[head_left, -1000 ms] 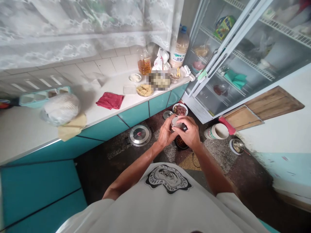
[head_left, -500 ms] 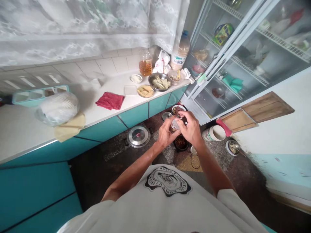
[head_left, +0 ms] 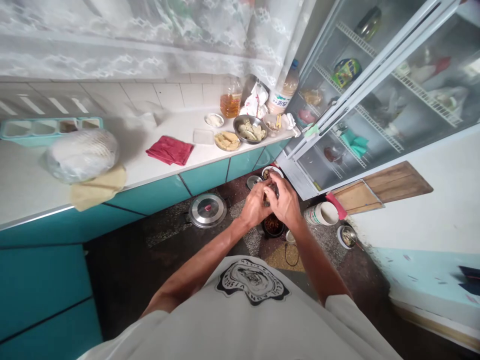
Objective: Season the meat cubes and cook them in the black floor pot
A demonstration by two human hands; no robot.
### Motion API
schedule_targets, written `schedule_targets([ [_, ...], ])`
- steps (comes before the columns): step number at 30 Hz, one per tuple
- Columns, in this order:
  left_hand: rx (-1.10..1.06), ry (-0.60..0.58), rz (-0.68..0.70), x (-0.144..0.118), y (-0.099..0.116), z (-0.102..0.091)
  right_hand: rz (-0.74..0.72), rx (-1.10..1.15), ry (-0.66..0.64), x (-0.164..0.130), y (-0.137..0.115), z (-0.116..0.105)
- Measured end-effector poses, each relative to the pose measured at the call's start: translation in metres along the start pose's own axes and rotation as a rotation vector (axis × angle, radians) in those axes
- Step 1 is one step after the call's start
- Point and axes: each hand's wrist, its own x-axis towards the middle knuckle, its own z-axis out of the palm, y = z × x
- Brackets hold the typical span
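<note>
Lettering on the bottle label (head_left: pixel 278 101), shirt emblem (head_left: pixel 253 281) and white bucket (head_left: pixel 318 214) is too unclear to read.

A kitchen is showing: teal cabinets (head_left: pixel 205 179) are carrying a white counter (head_left: pixel 174 122), a bowl (head_left: pixel 237 123) is holding sliced food (head_left: pixel 250 131) (an amber-filled bottle (head_left: pixel 230 104) is standing nearby), and a glass-doored fridge (head_left: pixel 292 172) is storing packages (head_left: pixel 347 73).

From where I stand, a small, brownish, jar-like container (head_left: pixel 267 200) is up off the floor, cupped between the person's left hand (head_left: pixel 255 202) and right hand (head_left: pixel 285 201), a little to the far side of a round black pot (head_left: pixel 274 236). The curled fingers cover most of it, so only a narrow strip of its side shows between them, and I can't make out its top or its tilt.
</note>
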Motion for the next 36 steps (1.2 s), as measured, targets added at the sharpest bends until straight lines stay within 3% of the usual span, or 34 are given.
schedule_targets([
  [3,-0.059,-0.056,-0.041,0.004,0.005,-0.007,0.002,-0.033,0.011,0.003,0.005,-0.004],
  [8,-0.077,-0.013,-0.024,0.016,0.014,-0.011,-0.060,-0.059,0.040,0.014,0.007,-0.019],
  [11,-0.134,-0.009,0.027,0.024,0.017,-0.016,-0.120,-0.028,-0.009,0.020,0.002,-0.031],
  [16,-0.297,-0.009,-0.009,0.034,0.020,-0.023,-0.183,0.039,-0.103,0.027,-0.008,-0.045],
  [22,-0.598,-0.123,-0.221,0.051,0.023,-0.036,-0.182,0.284,-0.184,0.040,-0.008,-0.052],
  [26,-0.701,-0.105,-0.312,0.064,0.021,-0.051,-0.177,0.463,-0.256,0.054,-0.002,-0.062],
  [31,-0.629,-0.068,-0.248,0.075,0.014,-0.061,-0.133,0.239,-0.383,0.081,-0.010,-0.078],
  [36,-0.266,0.059,-0.026,0.091,0.006,-0.071,0.034,-0.138,-0.311,0.120,-0.023,-0.078],
])
